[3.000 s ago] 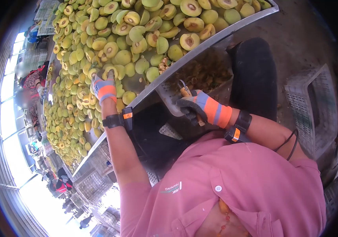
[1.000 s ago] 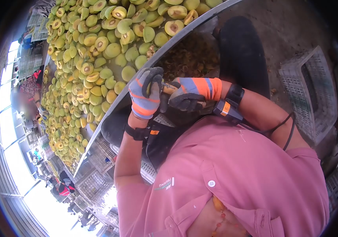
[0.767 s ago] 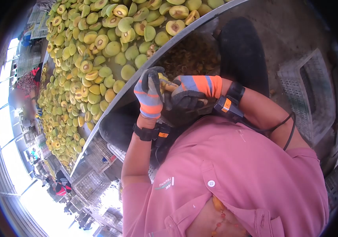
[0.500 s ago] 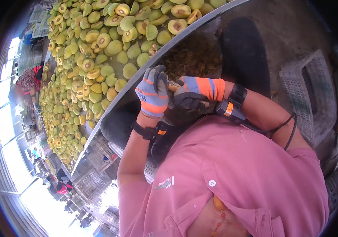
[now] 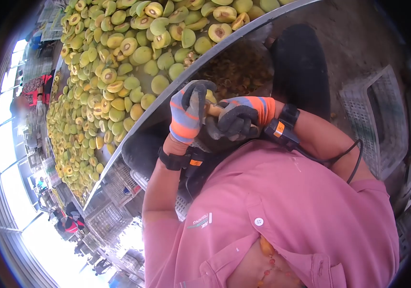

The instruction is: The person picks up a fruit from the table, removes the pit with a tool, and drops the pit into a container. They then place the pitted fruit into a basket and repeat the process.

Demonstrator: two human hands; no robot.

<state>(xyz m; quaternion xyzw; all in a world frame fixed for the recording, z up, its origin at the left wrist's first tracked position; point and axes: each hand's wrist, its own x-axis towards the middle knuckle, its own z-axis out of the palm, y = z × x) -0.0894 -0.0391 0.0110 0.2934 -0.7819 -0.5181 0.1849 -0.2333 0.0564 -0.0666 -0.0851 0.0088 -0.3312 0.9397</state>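
My left hand [image 5: 189, 109], in a grey, orange and blue glove with dark palm and fingers, is closed around a yellow-green peach half [image 5: 210, 96], mostly hidden by the fingers. Close beside it on the right, my gloved right hand [image 5: 239, 117] grips a small tool with a light wooden handle [image 5: 213, 111]. The tool's working end is hidden at the fruit. Both hands are over my lap, just off the edge of the metal-rimmed table [image 5: 234, 37]. Many cut peach halves [image 5: 128, 46] lie on that table, several with the brown pit or pit hollow showing.
Below the table edge lies a heap of brownish scraps [image 5: 236, 72]. A white plastic crate [image 5: 378, 125] stands on the floor at right, and more crates [image 5: 109, 223] stand at lower left. Another person [image 5: 37, 96] is at the table's far left side. A cable runs along my right arm.
My right hand has turned, with its dark fingers now more in view, and the wooden handle shows more. Yellow-green fruit now shows at my left fingertips. The view has shifted slightly.
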